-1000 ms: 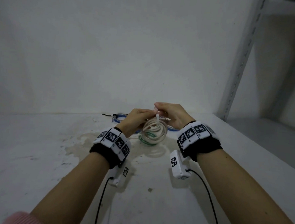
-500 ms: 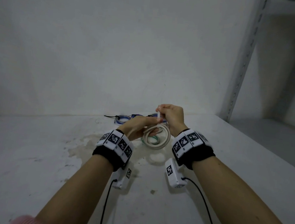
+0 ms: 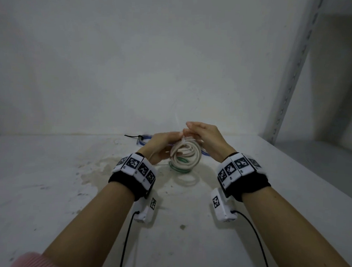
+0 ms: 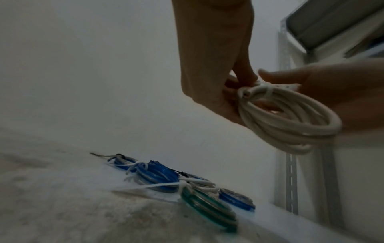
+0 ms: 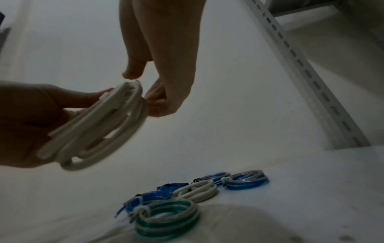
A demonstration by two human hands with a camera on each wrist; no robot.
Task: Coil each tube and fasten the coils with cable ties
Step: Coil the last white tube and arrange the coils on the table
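Fastening a white cable tie round a coiled white tube, held above the worktop.

Head view: left hand [image 3: 160, 146] gripping the white tube coil [image 3: 185, 154] from its left side; right hand [image 3: 205, 138] pinching at the coil's top; worktop [image 3: 47, 188] stained beneath.
Left wrist view: white cable tie [image 4: 268, 92] looped over the coil's top, right fingers [image 4: 245, 72] closed on it; finished coils, among them a green coil [image 4: 207, 208] and blue coil [image 4: 158, 172], lying tied on the worktop below.
Right wrist view: coil cradled in curled left fingers [image 5: 97, 94].
Judged step: cinching the tie. Next: pulling the tail tight while keeping the loops bunched, then laying the coil beside the others.
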